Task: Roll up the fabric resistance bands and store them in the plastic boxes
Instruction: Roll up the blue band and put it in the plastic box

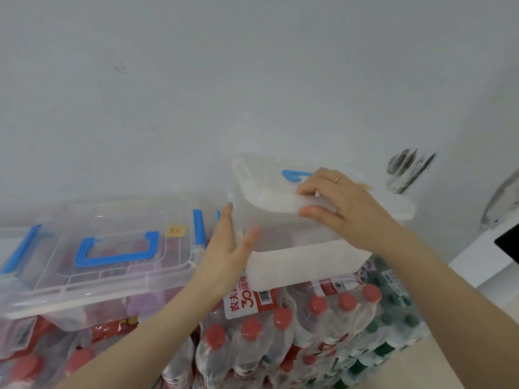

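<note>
Two clear plastic boxes with blue handles sit on shrink-wrapped packs of water bottles. The left box (95, 265) is closed, with a blue handle on its lid and pink and purple fabric dimly visible inside. My right hand (342, 206) grips the lid of the right box (303, 259), fingers curled over the lid's near edge and thumb beneath it. My left hand (227, 245) lies with straight fingers against that box's left side. Its contents are hidden by the cloudy plastic.
Packs of red-capped bottles (266, 332) fill the foreground below the boxes, with green-capped bottles (393, 327) at the right. A white wall rises behind. A small yellow label (176, 230) sticks to the left box's lid. A white ledge (483, 256) stands at the right.
</note>
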### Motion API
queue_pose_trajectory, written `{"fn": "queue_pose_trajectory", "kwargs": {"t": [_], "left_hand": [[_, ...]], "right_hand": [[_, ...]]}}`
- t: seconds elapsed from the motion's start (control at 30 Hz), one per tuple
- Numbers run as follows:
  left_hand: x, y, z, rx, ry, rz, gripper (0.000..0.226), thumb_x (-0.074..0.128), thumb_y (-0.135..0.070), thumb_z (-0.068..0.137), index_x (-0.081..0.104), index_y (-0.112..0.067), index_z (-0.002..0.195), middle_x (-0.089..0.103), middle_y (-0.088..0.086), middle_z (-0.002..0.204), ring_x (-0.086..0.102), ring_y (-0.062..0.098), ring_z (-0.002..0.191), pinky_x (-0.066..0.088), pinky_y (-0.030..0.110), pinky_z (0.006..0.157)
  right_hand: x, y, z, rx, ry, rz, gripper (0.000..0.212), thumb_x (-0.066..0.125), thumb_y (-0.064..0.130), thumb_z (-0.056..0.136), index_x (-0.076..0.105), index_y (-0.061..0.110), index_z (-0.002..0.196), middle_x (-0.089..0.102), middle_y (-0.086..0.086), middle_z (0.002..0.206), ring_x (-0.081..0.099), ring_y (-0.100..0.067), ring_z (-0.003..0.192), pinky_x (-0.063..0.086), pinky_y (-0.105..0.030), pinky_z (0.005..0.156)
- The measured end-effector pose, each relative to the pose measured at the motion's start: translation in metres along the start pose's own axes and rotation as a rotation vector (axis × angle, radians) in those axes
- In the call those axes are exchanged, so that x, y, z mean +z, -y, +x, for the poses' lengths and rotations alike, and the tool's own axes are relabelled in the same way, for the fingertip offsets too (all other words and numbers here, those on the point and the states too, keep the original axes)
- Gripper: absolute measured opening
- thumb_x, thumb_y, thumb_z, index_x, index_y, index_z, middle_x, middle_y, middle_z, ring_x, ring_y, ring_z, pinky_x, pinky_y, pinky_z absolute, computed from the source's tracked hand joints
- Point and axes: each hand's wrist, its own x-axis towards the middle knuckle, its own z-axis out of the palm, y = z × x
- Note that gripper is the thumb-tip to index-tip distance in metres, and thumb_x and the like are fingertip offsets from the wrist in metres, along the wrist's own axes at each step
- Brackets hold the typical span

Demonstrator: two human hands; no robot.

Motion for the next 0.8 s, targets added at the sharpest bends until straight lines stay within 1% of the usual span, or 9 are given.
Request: {"fn": "queue_pose_trajectory", "kwargs": {"t": [0.07, 0.13, 0.2, 0.3, 0.43, 0.57, 0.63, 0.7, 0.8], "left_hand": [[0.0, 0.005, 0.001, 0.006, 0.058, 0.241, 0.081, 0.055, -0.068, 0.065, 0.03, -0.033, 0.133, 0.002, -0.012, 0.156, 0.015, 0.007, 0.14, 0.021, 0.025, 0.107], [0.0, 0.007, 0.001, 0.029, 0.095, 0.406, 0.05, 0.065, -0.059, 0.065, 0.046, -0.034, 0.104, -0.008, -0.012, 0.155, 0.014, 0.011, 0.141, 0.028, 0.027, 0.102], [0.001, 0.006, 0.002, 0.045, 0.077, 0.415, 0.038, 0.068, -0.055, 0.067, 0.046, -0.029, 0.084, -0.007, -0.011, 0.156, 0.02, 0.016, 0.141, 0.035, 0.03, 0.101], [-0.001, 0.003, 0.002, 0.055, 0.066, 0.418, 0.039, 0.069, -0.054, 0.066, 0.047, -0.024, 0.079, -0.003, -0.011, 0.156, 0.026, 0.018, 0.139, 0.039, 0.032, 0.1], [-0.003, 0.001, -0.007, 0.065, 0.069, 0.453, 0.04, 0.069, -0.054, 0.066, 0.047, -0.023, 0.078, -0.003, -0.013, 0.156, 0.025, 0.013, 0.139, 0.036, 0.027, 0.098], [-0.005, -0.001, -0.014, 0.073, 0.071, 0.503, 0.041, 0.068, -0.057, 0.066, 0.042, -0.026, 0.074, -0.004, -0.013, 0.156, 0.024, 0.007, 0.138, 0.033, 0.022, 0.093], [-0.005, 0.0, -0.016, 0.081, 0.074, 0.516, 0.04, 0.068, -0.056, 0.067, 0.043, -0.026, 0.075, -0.004, -0.011, 0.156, 0.018, 0.005, 0.14, 0.031, 0.021, 0.094], [-0.005, 0.0, -0.017, 0.086, 0.081, 0.528, 0.039, 0.067, -0.057, 0.067, 0.041, -0.029, 0.074, -0.005, -0.011, 0.156, 0.015, 0.004, 0.14, 0.033, 0.021, 0.094], [-0.004, 0.002, -0.018, 0.094, 0.083, 0.542, 0.038, 0.065, -0.059, 0.068, 0.033, -0.037, 0.07, -0.006, -0.011, 0.156, 0.017, 0.003, 0.14, 0.038, 0.021, 0.093]], "right_hand": [[-0.013, 0.001, 0.011, -0.087, -0.048, -0.102, 0.045, 0.046, 0.044, 0.088, 0.06, 0.005, 0.104, 0.057, -0.004, 0.099, 0.046, -0.014, 0.089, 0.036, -0.02, 0.079], [-0.019, -0.002, 0.018, -0.193, -0.153, -0.31, 0.045, 0.038, 0.038, 0.096, 0.061, 0.001, 0.108, 0.062, -0.013, 0.098, 0.049, -0.02, 0.088, 0.04, -0.026, 0.079], [-0.022, -0.01, 0.024, -0.275, -0.244, -0.533, 0.038, 0.036, 0.026, 0.099, 0.059, 0.0, 0.113, 0.065, -0.015, 0.097, 0.056, -0.028, 0.083, 0.049, -0.036, 0.072], [-0.024, -0.024, 0.035, -0.298, -0.267, -0.63, 0.029, 0.04, 0.012, 0.096, 0.058, 0.004, 0.117, 0.065, -0.013, 0.09, 0.059, -0.032, 0.072, 0.05, -0.037, 0.056], [-0.025, -0.032, 0.061, -0.226, -0.115, -0.521, 0.034, 0.041, 0.011, 0.089, 0.059, 0.005, 0.117, 0.066, -0.014, 0.087, 0.061, -0.032, 0.071, 0.049, -0.035, 0.055], [-0.014, -0.032, 0.097, -0.119, 0.07, -0.479, 0.044, 0.027, 0.025, 0.095, 0.05, 0.011, 0.13, 0.062, -0.016, 0.105, 0.059, -0.034, 0.095, 0.049, -0.042, 0.071], [0.006, -0.04, 0.107, -0.035, 0.234, -0.47, 0.04, 0.029, 0.022, 0.1, 0.04, 0.018, 0.137, 0.055, -0.011, 0.122, 0.051, -0.03, 0.111, 0.043, -0.038, 0.085], [0.026, -0.047, 0.109, 0.033, 0.36, -0.422, 0.04, 0.03, 0.017, 0.1, 0.036, 0.02, 0.139, 0.051, -0.009, 0.129, 0.049, -0.029, 0.117, 0.04, -0.036, 0.09], [0.049, -0.052, 0.108, 0.063, 0.373, -0.408, 0.044, 0.033, 0.008, 0.096, 0.037, 0.021, 0.138, 0.05, -0.01, 0.13, 0.049, -0.03, 0.118, 0.039, -0.036, 0.092]]}}
